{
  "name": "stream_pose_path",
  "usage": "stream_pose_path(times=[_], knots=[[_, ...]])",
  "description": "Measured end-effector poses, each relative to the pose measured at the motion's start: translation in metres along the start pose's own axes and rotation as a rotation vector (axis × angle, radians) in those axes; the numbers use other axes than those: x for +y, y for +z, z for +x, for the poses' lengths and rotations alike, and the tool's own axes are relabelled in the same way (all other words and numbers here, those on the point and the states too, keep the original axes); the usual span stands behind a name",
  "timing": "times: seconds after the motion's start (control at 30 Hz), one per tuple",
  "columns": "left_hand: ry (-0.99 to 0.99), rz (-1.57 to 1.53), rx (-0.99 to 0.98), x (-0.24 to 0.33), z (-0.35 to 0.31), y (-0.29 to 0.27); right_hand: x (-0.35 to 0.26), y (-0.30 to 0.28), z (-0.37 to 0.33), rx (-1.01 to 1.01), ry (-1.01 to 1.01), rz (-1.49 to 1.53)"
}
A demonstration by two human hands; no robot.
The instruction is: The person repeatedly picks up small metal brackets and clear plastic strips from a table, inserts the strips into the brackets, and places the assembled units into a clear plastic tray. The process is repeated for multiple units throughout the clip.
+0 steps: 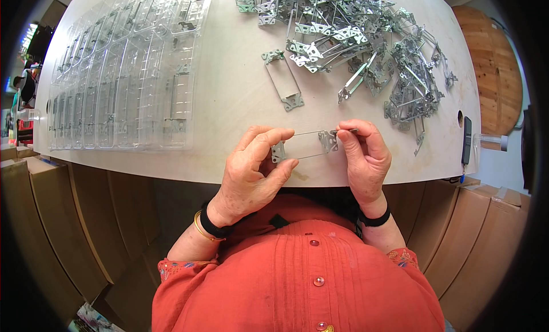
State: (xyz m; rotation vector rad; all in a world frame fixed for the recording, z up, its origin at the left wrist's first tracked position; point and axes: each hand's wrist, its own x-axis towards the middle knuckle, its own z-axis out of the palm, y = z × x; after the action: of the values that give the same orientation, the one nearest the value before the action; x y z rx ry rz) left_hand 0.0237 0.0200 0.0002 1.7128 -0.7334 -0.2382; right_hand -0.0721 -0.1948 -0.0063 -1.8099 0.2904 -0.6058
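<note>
Between my hands, above the table's near edge, is a narrow rectangular metal frame with two thin side rods and a punched plate at each end. My left hand grips its left end plate between thumb and fingers. At the other end, my right hand pinches something small and dark, mostly hidden by the thumb and forefinger, beside the right end plate. A similar metal frame lies alone on the table just beyond my hands.
A tangled heap of metal frames covers the far right of the table. Clear plastic trays with frames in their slots lie on the left. A dark slim device sits at the right edge. Cardboard boxes stand below.
</note>
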Motion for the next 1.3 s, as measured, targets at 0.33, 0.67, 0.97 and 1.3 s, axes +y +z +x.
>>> stream_pose_path(times=[0.33,0.67,0.97,1.3], knots=[[-0.003,0.004,-0.008,0.0009,0.0006,-0.0008,-0.0018,0.0002,0.0022,-0.015,-0.019,-0.047],[-0.057,-0.021,-0.014,0.0042,0.0000,-0.0006,-0.0006,0.0018,0.0011,0.003,-0.001,0.053],[-0.051,-0.016,-0.007,0.0041,-0.0004,-0.0003,-0.0026,0.0017,0.0016,-0.004,-0.017,-0.002],[-0.044,-0.008,-0.011,0.0045,0.0000,-0.0010,-0.0025,0.0021,0.0023,-0.009,-0.030,-0.007]])
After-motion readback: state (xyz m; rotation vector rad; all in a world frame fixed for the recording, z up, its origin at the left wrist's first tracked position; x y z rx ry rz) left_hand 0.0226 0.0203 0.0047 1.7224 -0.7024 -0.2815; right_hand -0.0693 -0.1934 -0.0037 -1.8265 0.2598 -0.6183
